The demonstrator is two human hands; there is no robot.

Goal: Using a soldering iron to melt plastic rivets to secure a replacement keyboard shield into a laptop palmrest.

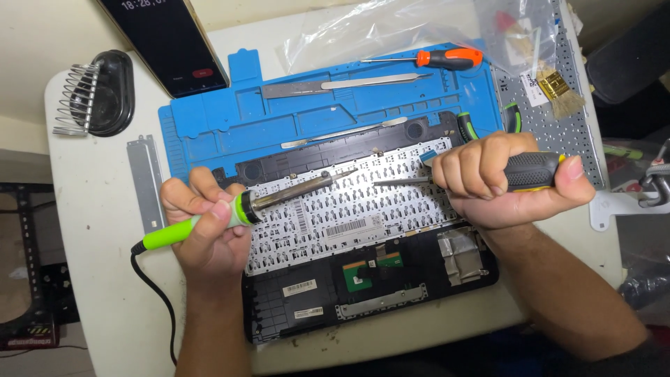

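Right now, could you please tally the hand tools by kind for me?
Screwdrivers: 2, an orange-handled one and a black-and-yellow one in the right hand
Soldering irons: 1, in the left hand
Tweezers: 1
Brushes: 1
Total: 5

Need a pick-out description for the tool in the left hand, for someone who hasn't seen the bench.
Find the blue work mat; just below it lies an opened laptop base with a white keyboard backplate. At the backplate's left edge the left hand grips the soldering iron: lime-green handle, metal barrel, black cord. The nearby screwdrivers have no cord.
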